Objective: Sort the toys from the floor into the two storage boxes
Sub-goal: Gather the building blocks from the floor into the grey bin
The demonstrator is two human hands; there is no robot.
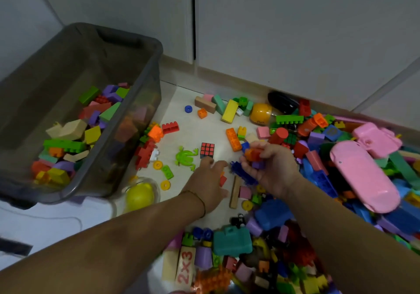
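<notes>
While the fingers (247, 167) of our right hand (272, 168) curl round an orange brick (253, 154) and a purple brick (258, 164), our left hand (208, 182) lies stretched out, palm down, low over the floor (204, 123).

Our left fingers (218, 164) are straight and hold nothing that we can see; their tips come close to a puzzle cube (206, 150), with a green frog (185, 157) just beside it and a blue spiky piece (238, 171) between our two hands. Loose toys lie scattered on the floor ahead and heaped thickly to the right, among them a pink toy car (363, 175) and a teal toy suitcase (231, 240). At the left stands the grey storage box (156, 50), partly filled with coloured blocks (68, 143), and a yellow ball (138, 195) sits just beside its near corner.
</notes>
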